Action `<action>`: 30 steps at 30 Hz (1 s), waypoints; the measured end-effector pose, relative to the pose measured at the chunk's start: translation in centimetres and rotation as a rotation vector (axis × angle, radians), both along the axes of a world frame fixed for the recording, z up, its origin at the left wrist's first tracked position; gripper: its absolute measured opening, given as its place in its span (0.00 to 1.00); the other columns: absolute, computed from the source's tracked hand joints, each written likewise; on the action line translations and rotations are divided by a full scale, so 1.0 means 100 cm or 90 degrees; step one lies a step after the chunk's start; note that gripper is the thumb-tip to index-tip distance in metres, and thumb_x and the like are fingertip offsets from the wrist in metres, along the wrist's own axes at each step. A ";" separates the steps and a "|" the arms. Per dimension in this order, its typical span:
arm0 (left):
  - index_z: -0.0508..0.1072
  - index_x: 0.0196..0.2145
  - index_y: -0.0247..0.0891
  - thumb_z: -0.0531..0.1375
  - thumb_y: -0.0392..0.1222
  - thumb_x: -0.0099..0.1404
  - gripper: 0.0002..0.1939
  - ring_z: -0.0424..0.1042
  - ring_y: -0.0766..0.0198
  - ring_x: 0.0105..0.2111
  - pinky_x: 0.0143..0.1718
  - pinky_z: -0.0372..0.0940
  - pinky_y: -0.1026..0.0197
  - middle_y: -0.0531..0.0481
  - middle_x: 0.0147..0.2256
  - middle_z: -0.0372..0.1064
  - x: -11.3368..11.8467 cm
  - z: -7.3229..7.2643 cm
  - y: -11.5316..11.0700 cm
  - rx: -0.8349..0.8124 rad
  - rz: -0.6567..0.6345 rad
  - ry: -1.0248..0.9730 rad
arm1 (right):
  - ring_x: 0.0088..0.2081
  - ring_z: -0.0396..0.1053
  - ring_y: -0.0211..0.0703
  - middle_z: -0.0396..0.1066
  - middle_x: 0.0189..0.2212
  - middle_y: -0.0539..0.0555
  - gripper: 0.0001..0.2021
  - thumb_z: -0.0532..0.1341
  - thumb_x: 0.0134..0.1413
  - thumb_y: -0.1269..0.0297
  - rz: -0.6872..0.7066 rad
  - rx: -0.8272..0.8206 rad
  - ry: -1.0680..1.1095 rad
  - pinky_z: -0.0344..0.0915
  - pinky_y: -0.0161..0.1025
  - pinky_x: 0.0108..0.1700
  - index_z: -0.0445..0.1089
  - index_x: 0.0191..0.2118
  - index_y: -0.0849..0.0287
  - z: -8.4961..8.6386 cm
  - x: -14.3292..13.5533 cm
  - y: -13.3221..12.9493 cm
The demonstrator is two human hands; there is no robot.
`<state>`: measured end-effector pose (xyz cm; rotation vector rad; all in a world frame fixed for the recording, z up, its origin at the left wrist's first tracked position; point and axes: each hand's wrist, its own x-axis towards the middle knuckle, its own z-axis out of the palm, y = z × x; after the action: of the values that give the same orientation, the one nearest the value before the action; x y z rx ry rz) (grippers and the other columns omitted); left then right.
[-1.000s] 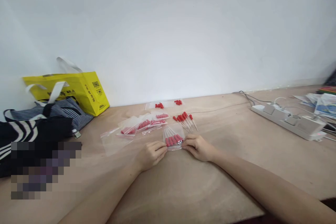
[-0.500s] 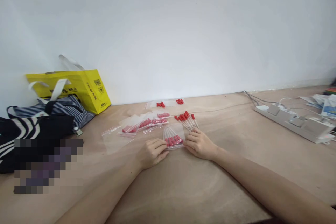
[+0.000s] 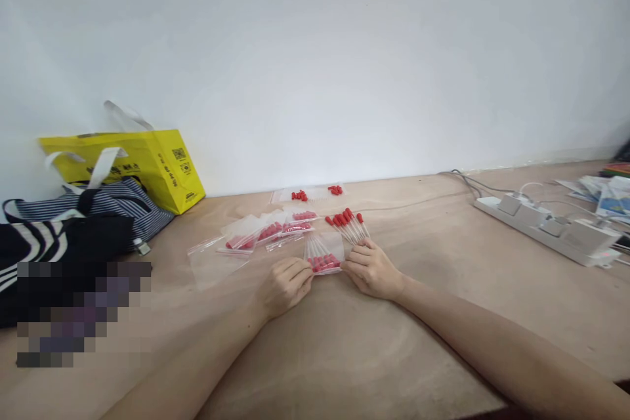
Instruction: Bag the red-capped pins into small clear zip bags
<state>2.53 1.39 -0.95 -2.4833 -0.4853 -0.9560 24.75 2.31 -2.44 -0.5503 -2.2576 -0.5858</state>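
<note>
Pale wall (image 3: 394, 79) behind, brown table (image 3: 315, 354) below: a clear bag (image 3: 335, 241) of red-tipped sticks (image 3: 325, 262) lies flat between my left hand (image 3: 286, 283) and right hand (image 3: 373, 272), fingers pinched closed on its near corners.

My left hand (image 3: 287, 285) and right hand (image 3: 373, 271) cover the near corners of the clear bag (image 3: 326, 263), so I can't tell how my fingertips grip it; my right knuckles also hide some tips of the loose red-topped droppers (image 3: 344, 218). The overlapping bags (image 3: 270, 231) muddle their contents past counting. Towards the table's (image 3: 344, 354) left edge, a pixelated patch (image 3: 83, 315) masks whatever lies there, and the black cloth (image 3: 96, 237) is cut off. On its right, papers (image 3: 614, 195) are cropped and adapters (image 3: 588, 236) cover the power strip's (image 3: 524, 224) sockets. Both my forearms run out of view.
</note>
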 end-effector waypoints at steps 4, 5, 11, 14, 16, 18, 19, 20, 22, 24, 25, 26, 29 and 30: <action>0.69 0.31 0.34 0.51 0.30 0.63 0.08 0.70 0.63 0.30 0.33 0.66 0.61 0.48 0.30 0.71 0.015 -0.004 0.001 -0.010 -0.005 -0.007 | 0.27 0.57 0.37 0.63 0.20 0.51 0.12 0.49 0.54 0.74 0.004 -0.026 0.015 0.49 0.37 0.32 0.66 0.26 0.61 0.000 -0.004 -0.002; 0.69 0.31 0.35 0.51 0.30 0.63 0.08 0.70 0.64 0.30 0.32 0.66 0.61 0.48 0.30 0.71 0.018 -0.004 0.002 -0.012 -0.006 -0.006 | 0.27 0.57 0.37 0.63 0.20 0.51 0.12 0.49 0.54 0.74 0.005 -0.029 0.017 0.49 0.37 0.32 0.66 0.26 0.60 0.001 -0.005 -0.002; 0.70 0.30 0.34 0.50 0.30 0.63 0.09 0.70 0.63 0.29 0.30 0.66 0.60 0.47 0.30 0.71 0.024 -0.004 0.004 -0.009 -0.010 0.008 | 0.28 0.58 0.37 0.65 0.21 0.51 0.10 0.50 0.55 0.71 -0.001 -0.035 0.018 0.50 0.38 0.33 0.68 0.28 0.60 0.002 -0.010 -0.004; 0.70 0.30 0.34 0.49 0.30 0.63 0.11 0.70 0.63 0.29 0.30 0.66 0.60 0.47 0.29 0.71 0.024 0.000 0.002 0.002 -0.019 0.025 | 0.28 0.58 0.37 0.65 0.22 0.51 0.10 0.50 0.55 0.72 -0.001 -0.017 -0.001 0.49 0.39 0.33 0.67 0.29 0.59 0.001 -0.012 -0.004; 0.70 0.30 0.34 0.49 0.30 0.64 0.11 0.70 0.63 0.29 0.30 0.67 0.60 0.47 0.29 0.71 0.024 0.002 0.001 0.011 -0.027 0.033 | 0.27 0.57 0.37 0.64 0.21 0.50 0.11 0.49 0.55 0.73 0.000 0.003 -0.016 0.49 0.39 0.34 0.67 0.28 0.60 0.000 -0.014 -0.004; 0.70 0.29 0.34 0.49 0.30 0.63 0.11 0.71 0.63 0.29 0.30 0.67 0.60 0.47 0.29 0.71 0.023 0.002 0.001 0.018 -0.033 0.035 | 0.27 0.57 0.37 0.64 0.20 0.50 0.12 0.49 0.55 0.74 0.002 0.021 -0.023 0.49 0.39 0.34 0.66 0.27 0.60 0.000 -0.014 -0.005; 0.70 0.29 0.34 0.49 0.30 0.63 0.11 0.71 0.63 0.29 0.30 0.67 0.61 0.47 0.29 0.71 0.021 0.002 0.001 0.020 -0.036 0.032 | 0.27 0.57 0.37 0.64 0.20 0.50 0.12 0.48 0.54 0.75 0.004 0.028 -0.021 0.49 0.39 0.34 0.66 0.27 0.60 0.000 -0.013 -0.005; 0.70 0.30 0.34 0.50 0.30 0.63 0.10 0.71 0.63 0.29 0.30 0.67 0.61 0.48 0.29 0.72 0.020 0.002 0.001 0.022 -0.036 0.026 | 0.27 0.57 0.37 0.64 0.20 0.50 0.12 0.49 0.54 0.75 0.004 0.029 -0.014 0.49 0.39 0.35 0.66 0.27 0.60 0.001 -0.012 -0.005; 0.70 0.31 0.35 0.51 0.29 0.63 0.09 0.71 0.64 0.29 0.31 0.68 0.61 0.48 0.30 0.72 0.015 0.001 0.001 0.025 -0.034 0.007 | 0.27 0.58 0.36 0.65 0.21 0.50 0.11 0.49 0.54 0.75 -0.007 0.015 0.009 0.50 0.39 0.36 0.66 0.28 0.60 0.002 -0.009 -0.005; 0.70 0.33 0.36 0.51 0.29 0.62 0.08 0.71 0.64 0.30 0.32 0.68 0.61 0.49 0.30 0.72 0.010 0.001 0.001 0.027 -0.029 -0.012 | 0.28 0.59 0.36 0.66 0.22 0.50 0.10 0.50 0.55 0.73 -0.024 -0.011 0.034 0.50 0.39 0.36 0.67 0.29 0.60 0.003 -0.006 -0.004; 0.70 0.33 0.36 0.52 0.29 0.62 0.08 0.71 0.64 0.30 0.33 0.69 0.61 0.49 0.30 0.72 0.008 0.001 0.001 0.027 -0.028 -0.019 | 0.28 0.60 0.36 0.66 0.22 0.50 0.09 0.51 0.55 0.72 -0.028 -0.024 0.044 0.50 0.39 0.36 0.67 0.30 0.59 0.003 -0.005 -0.004; 0.70 0.34 0.36 0.52 0.29 0.62 0.08 0.71 0.64 0.30 0.33 0.69 0.61 0.49 0.30 0.71 0.007 0.001 0.000 0.027 -0.027 -0.024 | 0.29 0.60 0.36 0.66 0.22 0.50 0.09 0.51 0.55 0.72 -0.028 -0.031 0.051 0.50 0.39 0.36 0.67 0.30 0.59 0.003 -0.005 -0.004; 0.70 0.34 0.36 0.52 0.29 0.62 0.09 0.71 0.64 0.30 0.33 0.69 0.62 0.49 0.30 0.71 0.007 0.003 -0.001 0.022 -0.030 -0.028 | 0.29 0.60 0.36 0.67 0.23 0.50 0.08 0.52 0.56 0.70 -0.022 -0.031 0.054 0.50 0.38 0.36 0.68 0.30 0.59 0.003 -0.007 -0.004; 0.70 0.34 0.35 0.52 0.29 0.62 0.09 0.71 0.64 0.30 0.32 0.69 0.62 0.49 0.30 0.71 0.008 0.003 -0.001 0.020 -0.032 -0.026 | 0.28 0.60 0.36 0.66 0.22 0.50 0.09 0.52 0.56 0.71 -0.023 -0.026 0.051 0.50 0.38 0.36 0.68 0.29 0.59 0.003 -0.009 -0.004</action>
<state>3.32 1.30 -0.67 -2.4619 -0.4193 -1.0280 23.87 1.92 -2.17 -0.6250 -2.1931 -0.5270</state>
